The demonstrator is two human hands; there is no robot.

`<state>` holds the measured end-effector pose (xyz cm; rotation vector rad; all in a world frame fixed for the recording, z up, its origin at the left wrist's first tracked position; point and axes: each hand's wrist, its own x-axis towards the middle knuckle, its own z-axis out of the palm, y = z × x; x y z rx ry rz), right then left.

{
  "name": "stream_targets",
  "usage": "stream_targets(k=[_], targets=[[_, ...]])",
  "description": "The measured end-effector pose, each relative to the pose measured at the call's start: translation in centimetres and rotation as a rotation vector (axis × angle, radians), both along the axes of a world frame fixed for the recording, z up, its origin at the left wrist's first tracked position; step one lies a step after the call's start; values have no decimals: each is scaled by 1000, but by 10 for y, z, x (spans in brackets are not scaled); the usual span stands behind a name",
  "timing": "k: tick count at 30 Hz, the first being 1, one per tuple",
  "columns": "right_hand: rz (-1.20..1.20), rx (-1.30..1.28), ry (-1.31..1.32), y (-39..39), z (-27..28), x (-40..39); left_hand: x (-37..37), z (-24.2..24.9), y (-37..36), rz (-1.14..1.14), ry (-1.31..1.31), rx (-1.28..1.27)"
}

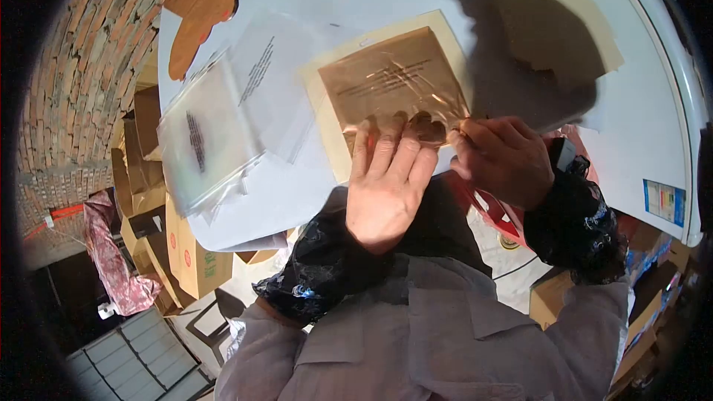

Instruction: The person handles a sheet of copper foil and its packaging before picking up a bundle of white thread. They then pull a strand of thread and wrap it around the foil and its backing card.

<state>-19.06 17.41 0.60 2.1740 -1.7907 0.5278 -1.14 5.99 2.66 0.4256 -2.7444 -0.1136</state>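
A clear plastic bag (394,67) with printed text lies on the white table, with a shiny copper-coloured sheet showing through it. Under it is a beige card (327,115), whose border sticks out around the bag. My left hand (385,200) rests flat on the bag's near part, fingers stretched out. At the bag's near right corner my right hand (509,160) is closed, its thumb and fingertips pinching the edge. A dark, roughly heart-shaped patch (428,128) shows between the two hands. Part of the bag's near edge is hidden by my fingers.
Several clear printed bags (215,137) lie overlapping at the left of the white table (252,212). Copper-coloured shaped pieces (208,0) sit at the far left edge. A beige sheet (549,22) lies far right under my shadow. Cardboard boxes (197,256) stand below left.
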Motion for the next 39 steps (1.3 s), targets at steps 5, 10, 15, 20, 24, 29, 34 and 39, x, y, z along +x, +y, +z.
stream_targets(k=[5, 10, 15, 20, 24, 29, 34, 39], targets=[[-5, 34, -30, -2, 4, 2, 13, 1, 9, 107, -67, 30], [-3, 36, -33, -1, 6, 2, 33, -26, 6, 38, 89, -26], [-39, 33, -34, 1, 3, 4, 37, -36, 6, 8, 143, 0], [-66, -30, -64, 6, -6, 5, 36, -25, 11, 40, 136, 37], [-85, -106, -96, 9, -18, 10, 40, -31, 18, 74, 126, 33], [-119, -220, -102, 9, -34, 16, 42, -39, 18, 91, 177, 18], [-131, -300, -130, 9, -44, 20, 43, -37, 19, 86, 256, 33], [-133, -330, -164, 10, -43, 22, 51, -28, 31, 202, 263, -60]])
